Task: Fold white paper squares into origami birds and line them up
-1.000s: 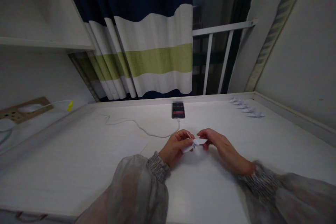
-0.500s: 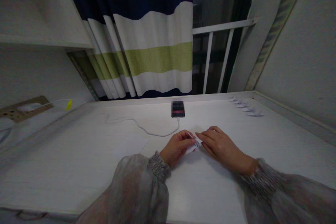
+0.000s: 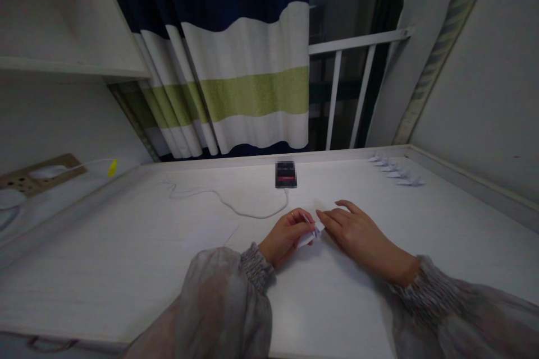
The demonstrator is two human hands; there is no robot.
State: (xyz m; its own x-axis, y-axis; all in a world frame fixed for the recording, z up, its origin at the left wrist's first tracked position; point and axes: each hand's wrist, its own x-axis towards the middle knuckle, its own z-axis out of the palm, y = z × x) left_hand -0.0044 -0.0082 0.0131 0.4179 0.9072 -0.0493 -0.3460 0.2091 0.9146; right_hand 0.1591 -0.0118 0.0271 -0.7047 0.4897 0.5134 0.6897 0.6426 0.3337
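Near the middle of the white table, my left hand [image 3: 287, 237] pinches a small piece of folded white paper [image 3: 306, 239] between thumb and fingers. The paper has narrow, pointed flaps and stands partly inside the fingers. My right hand [image 3: 351, 235] comes from the other side, its fingertips closed at the paper's right end. One finger of that hand is raised away from the others. Its thumb is mostly hidden behind the hand.
Several folded paper cranes [image 3: 396, 171] stand in a row at the back right. A phone-like device [image 3: 286, 174], its screen blurred, lies at the back with a white cable [image 3: 236, 212]. A flat white sheet [image 3: 210, 233] lies left of my left hand. A power strip [image 3: 46, 173] sits far left.
My right hand has shifted slightly right, and one of its fingers has lifted higher. The left hand keeps its hold on the folded paper with hardly any movement.
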